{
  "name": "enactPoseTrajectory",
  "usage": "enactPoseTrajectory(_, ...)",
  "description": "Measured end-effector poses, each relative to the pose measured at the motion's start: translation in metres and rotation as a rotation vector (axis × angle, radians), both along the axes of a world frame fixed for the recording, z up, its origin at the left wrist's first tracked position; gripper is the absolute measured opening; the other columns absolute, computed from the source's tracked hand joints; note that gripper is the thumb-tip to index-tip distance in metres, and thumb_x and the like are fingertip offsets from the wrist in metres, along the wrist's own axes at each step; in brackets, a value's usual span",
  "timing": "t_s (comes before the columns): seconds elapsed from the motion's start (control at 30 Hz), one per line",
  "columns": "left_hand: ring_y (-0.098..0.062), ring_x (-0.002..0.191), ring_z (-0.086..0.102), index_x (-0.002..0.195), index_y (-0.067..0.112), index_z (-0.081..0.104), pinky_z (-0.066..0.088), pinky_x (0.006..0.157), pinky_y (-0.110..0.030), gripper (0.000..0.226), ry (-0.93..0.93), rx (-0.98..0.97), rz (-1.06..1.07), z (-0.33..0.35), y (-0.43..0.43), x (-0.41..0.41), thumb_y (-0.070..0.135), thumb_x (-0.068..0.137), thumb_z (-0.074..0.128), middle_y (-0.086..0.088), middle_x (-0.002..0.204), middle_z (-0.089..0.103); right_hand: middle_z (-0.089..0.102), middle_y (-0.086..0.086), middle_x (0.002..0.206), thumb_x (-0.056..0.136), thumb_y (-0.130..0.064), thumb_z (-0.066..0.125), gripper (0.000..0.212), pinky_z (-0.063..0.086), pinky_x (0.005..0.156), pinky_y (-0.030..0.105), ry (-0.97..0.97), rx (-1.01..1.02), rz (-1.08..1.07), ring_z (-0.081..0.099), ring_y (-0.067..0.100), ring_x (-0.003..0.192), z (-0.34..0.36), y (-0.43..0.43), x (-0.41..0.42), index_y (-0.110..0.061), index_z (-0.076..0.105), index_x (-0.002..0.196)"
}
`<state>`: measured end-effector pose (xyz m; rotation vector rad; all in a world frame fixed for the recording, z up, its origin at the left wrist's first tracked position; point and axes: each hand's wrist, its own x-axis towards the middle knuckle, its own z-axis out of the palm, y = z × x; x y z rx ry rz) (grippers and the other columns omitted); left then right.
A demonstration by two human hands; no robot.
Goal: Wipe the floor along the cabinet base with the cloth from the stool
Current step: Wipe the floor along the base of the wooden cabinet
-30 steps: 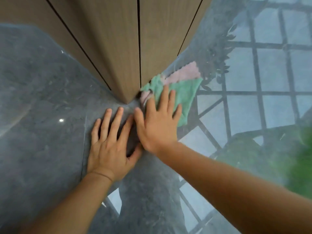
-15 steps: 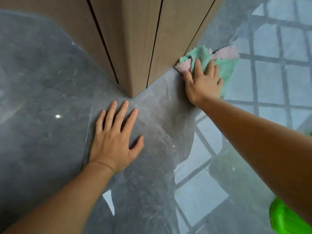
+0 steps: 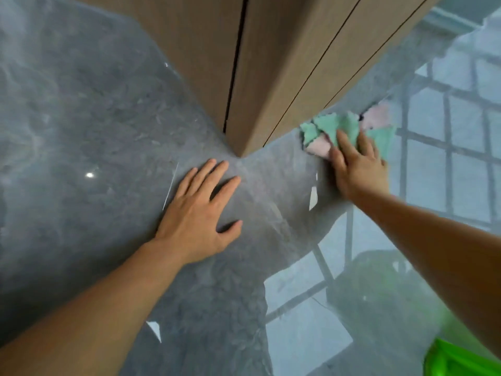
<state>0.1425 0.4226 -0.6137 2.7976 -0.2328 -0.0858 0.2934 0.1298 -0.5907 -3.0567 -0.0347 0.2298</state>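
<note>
A green and pink cloth (image 3: 339, 126) lies crumpled on the glossy grey floor (image 3: 95, 147), right against the base of the wooden cabinet (image 3: 273, 77) on its right-hand side. My right hand (image 3: 357, 169) presses flat on the cloth, fingers spread over its near half. My left hand (image 3: 199, 213) rests palm down on the bare floor just in front of the cabinet's corner, fingers apart, holding nothing.
The cabinet's corner (image 3: 240, 151) juts toward me between both hands. A bright green object (image 3: 461, 359) sits at the bottom right edge. The floor on the right mirrors a window grid (image 3: 447, 164).
My right hand slid the cloth from the cabinet's corner to the right along the base. The left hand stayed planted on the floor.
</note>
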Motion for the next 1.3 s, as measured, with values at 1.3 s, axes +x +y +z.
enactPoseTrajectory(1.3, -0.036, 0.15, 0.033, 0.148, 0.006, 0.044, 0.024, 0.121, -0.059, 0.078, 0.049, 0.063, 0.356, 0.001, 0.066, -0.027, 0.054, 0.087, 0.05, -0.009, 0.16, 0.043, 0.001, 0.013, 0.165, 0.098, -0.056, 0.028, 0.057, 0.004, 0.118, 0.049, 0.095, 0.11, 0.649, 0.0, 0.033, 0.151, -0.008, 0.373, 0.06, -0.042, 0.017, 0.152)
